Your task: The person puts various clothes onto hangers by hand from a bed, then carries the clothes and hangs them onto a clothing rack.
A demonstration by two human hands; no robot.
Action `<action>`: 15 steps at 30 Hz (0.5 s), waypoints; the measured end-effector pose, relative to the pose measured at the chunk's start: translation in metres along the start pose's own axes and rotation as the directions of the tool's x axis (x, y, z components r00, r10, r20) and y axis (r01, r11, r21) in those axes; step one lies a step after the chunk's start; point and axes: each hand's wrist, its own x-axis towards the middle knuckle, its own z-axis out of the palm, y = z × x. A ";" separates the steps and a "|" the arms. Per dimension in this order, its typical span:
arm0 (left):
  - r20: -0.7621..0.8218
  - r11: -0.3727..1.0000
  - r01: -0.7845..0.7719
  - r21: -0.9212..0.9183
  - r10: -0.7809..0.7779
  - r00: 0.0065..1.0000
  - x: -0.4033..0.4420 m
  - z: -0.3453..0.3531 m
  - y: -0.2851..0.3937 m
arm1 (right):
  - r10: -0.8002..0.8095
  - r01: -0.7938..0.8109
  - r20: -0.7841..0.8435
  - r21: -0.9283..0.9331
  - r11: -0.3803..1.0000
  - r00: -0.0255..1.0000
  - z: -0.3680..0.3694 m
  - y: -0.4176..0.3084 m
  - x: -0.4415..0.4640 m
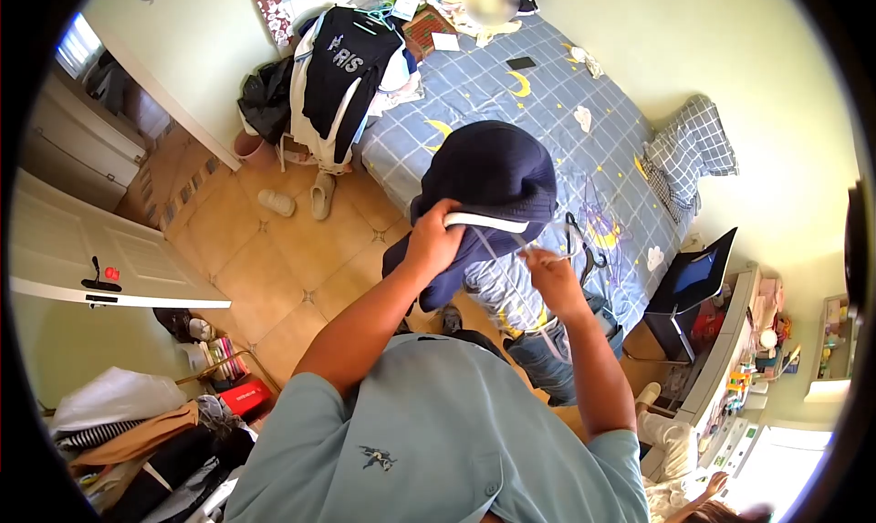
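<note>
A dark navy garment with a ribbed part hangs bunched in front of me, over the bed's edge. My left hand grips it at a white band, fingers wrapped round the edge. To the right, my right hand is closed on a thin pale piece that looks like a clothes hanger, partly blurred against the bedding. Just beyond that hand lie dark hangers on the bed. Below it, blue jeans hang at the bed's near side.
The bed has a blue checked cover with a phone and a pillow. Clothes cover a chair at left. An open door stands left, slippers on the floor. Another person is at lower right beside the desk.
</note>
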 end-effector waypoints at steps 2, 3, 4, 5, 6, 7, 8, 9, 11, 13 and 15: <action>-0.092 0.998 -0.018 -0.054 0.013 0.996 0.015 0.011 -0.018 | 0.071 -0.064 0.139 -0.057 0.996 0.988 -0.021 0.013 -0.014; -0.113 0.997 -0.039 -0.063 0.032 0.993 0.022 0.014 -0.019 | 0.086 -0.085 0.179 -0.011 0.996 0.980 -0.031 0.011 -0.022; -0.128 0.996 -0.052 -0.070 0.042 0.991 0.023 0.017 -0.016 | 0.108 -0.118 0.221 0.036 0.992 0.969 -0.039 0.009 -0.031; -0.057 0.995 -0.001 -0.095 -0.004 0.998 0.023 0.019 -0.012 | 0.133 -0.159 0.280 0.071 0.985 0.951 -0.048 0.005 -0.033; -0.033 0.999 -0.013 -0.035 0.012 0.999 0.023 0.023 -0.003 | 0.126 -0.148 0.293 0.054 0.987 0.948 -0.054 0.002 -0.030; -0.005 0.999 -0.022 0.025 0.022 1.000 0.019 0.029 0.005 | 0.124 -0.143 0.306 0.039 0.989 0.944 -0.058 0.001 -0.027; 0.022 0.996 -0.034 0.085 0.032 0.999 0.017 0.033 0.011 | 0.120 -0.134 0.321 0.024 0.991 0.940 -0.062 -0.001 -0.024; 0.023 0.991 -0.038 0.126 0.035 0.999 0.014 0.036 0.014 | 0.127 -0.132 0.330 -0.008 0.991 0.935 -0.074 -0.004 -0.022; -0.027 0.993 -0.022 0.114 0.025 0.999 0.013 0.041 0.001 | 0.140 -0.124 0.325 -0.069 0.990 0.935 -0.103 -0.005 -0.024; -0.051 0.995 -0.023 0.094 0.028 0.998 0.017 0.042 -0.012 | 0.216 -0.245 0.405 0.019 0.969 0.888 -0.126 -0.018 -0.027; -0.051 0.994 -0.029 0.101 0.034 0.998 0.017 0.047 -0.012 | 0.208 -0.219 0.417 -0.021 0.975 0.885 -0.120 -0.010 -0.020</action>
